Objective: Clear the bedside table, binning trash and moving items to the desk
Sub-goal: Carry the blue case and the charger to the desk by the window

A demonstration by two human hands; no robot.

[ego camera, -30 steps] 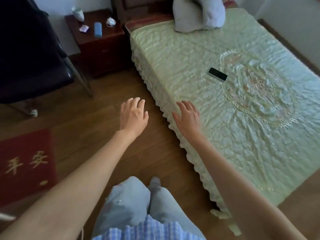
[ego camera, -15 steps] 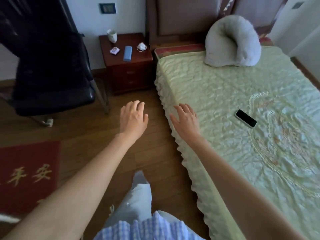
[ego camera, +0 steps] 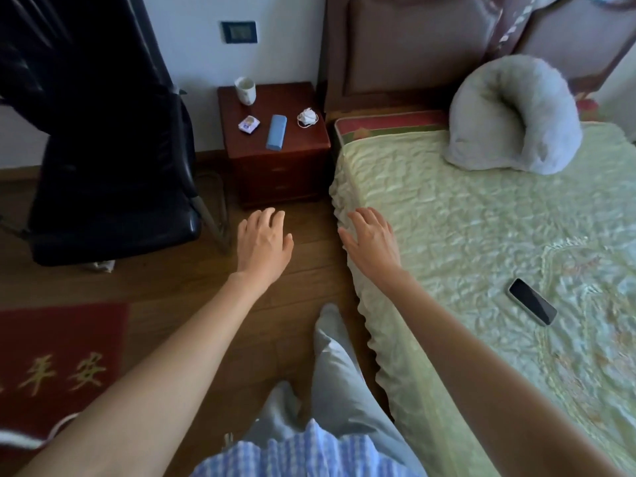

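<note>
The dark red wooden bedside table (ego camera: 303, 142) stands against the wall between a chair and the bed. On it are a white cup (ego camera: 245, 90) at the back left, a small white and purple packet (ego camera: 248, 124), a blue oblong case (ego camera: 276, 132) and a crumpled white face mask (ego camera: 307, 117). My left hand (ego camera: 263, 244) is held out over the floor, well short of the table, fingers apart and empty. My right hand (ego camera: 373, 237) hovers at the bed's edge, also spread and empty.
A black office chair (ego camera: 113, 187) draped with dark cloth stands left of the table. The bed (ego camera: 481, 235) with a green quilt fills the right, with a grey pillow (ego camera: 512, 115) and a black phone (ego camera: 532, 306) on it. A red rug (ego camera: 58, 356) lies at left.
The view has come closer to the bedside table, which now sits lower and larger in frame. Both hands stay outstretched and empty; my legs have stepped forward.
</note>
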